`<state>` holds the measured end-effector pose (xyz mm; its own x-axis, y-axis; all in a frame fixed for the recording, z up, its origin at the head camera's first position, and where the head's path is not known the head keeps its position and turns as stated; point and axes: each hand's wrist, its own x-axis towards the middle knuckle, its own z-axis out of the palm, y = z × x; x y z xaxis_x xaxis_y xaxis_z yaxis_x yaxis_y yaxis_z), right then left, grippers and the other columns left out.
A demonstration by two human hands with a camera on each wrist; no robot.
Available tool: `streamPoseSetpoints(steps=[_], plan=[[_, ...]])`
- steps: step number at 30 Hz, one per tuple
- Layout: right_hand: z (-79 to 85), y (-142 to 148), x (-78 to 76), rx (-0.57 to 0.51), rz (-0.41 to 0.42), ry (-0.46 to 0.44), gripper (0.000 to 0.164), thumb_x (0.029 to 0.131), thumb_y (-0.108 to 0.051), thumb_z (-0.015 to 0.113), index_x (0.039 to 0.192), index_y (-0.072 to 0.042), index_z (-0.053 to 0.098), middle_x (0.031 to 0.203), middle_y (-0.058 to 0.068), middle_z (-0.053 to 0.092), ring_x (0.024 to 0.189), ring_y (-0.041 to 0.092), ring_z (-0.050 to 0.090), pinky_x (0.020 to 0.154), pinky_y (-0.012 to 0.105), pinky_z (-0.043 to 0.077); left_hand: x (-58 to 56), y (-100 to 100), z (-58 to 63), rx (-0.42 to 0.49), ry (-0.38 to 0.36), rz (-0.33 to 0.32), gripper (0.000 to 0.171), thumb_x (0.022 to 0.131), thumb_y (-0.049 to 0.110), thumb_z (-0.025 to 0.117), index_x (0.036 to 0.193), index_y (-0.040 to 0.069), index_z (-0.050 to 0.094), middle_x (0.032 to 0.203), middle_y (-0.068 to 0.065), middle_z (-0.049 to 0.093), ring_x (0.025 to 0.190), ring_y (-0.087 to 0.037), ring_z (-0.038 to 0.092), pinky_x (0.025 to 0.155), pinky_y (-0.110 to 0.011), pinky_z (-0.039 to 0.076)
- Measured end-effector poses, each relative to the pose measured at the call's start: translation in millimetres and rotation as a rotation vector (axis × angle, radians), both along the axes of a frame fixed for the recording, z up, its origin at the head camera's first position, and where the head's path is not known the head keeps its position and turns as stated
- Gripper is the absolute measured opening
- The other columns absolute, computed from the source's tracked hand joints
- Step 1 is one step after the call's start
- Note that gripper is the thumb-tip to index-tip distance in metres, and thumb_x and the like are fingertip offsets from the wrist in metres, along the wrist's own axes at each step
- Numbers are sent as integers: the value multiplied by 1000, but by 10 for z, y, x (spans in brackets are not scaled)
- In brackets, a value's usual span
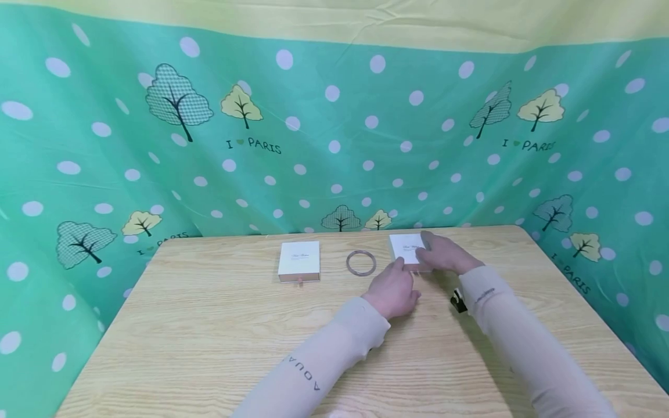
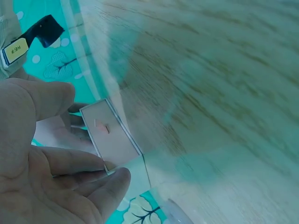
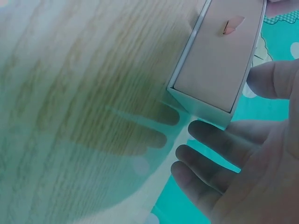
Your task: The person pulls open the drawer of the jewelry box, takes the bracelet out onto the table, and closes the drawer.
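Observation:
A small white drawer box [image 1: 403,242] with printed script on its lid lies at the table's back right. Its pinkish drawer front [image 3: 210,65] carries a small pink ribbon tab [image 3: 232,25] and sits flush in the sleeve. My right hand [image 1: 445,253] holds the box's right end, thumb on the lid and fingers along the side. With fingertips at the front left corner, my left hand [image 1: 393,290] touches the box; its thumb stays apart. Left of the hands lies a translucent purplish bangle [image 1: 348,264].
A second, similar white drawer box [image 1: 299,258] lies further left, its pink tab facing the near side. The wooden table [image 1: 209,337] ends at the back against a green dotted curtain [image 1: 334,116]. A black clip-like piece [image 1: 459,301] hangs at the right cuff.

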<state>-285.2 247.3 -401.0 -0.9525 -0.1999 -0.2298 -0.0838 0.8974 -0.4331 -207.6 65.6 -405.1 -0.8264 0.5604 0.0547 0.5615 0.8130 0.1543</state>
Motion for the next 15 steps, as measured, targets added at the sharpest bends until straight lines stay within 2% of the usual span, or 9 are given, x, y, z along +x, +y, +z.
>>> streamPoseSetpoints(steps=[6,12,15], plan=[[-16,-41,-7,16,18,27,72,102,-40,37,149,8,11,148,31,25,135,47,25,110,56,23,-9,2,5,-6,7,14,43,92,41,59,104,0,66,111,-9,50,96,-15,54,83,-24,51],[-31,-27,-4,12,-7,29,72,102,-41,37,150,5,11,149,30,24,135,46,25,110,56,22,-13,12,-14,-8,9,20,44,92,42,59,106,0,65,110,-8,49,95,-15,54,79,-24,53],[-34,-15,2,7,-7,23,73,101,-42,36,150,5,10,150,30,24,136,46,25,110,57,21,-10,17,-19,-14,12,19,43,91,41,60,105,1,66,111,-8,50,97,-14,54,81,-23,52]])
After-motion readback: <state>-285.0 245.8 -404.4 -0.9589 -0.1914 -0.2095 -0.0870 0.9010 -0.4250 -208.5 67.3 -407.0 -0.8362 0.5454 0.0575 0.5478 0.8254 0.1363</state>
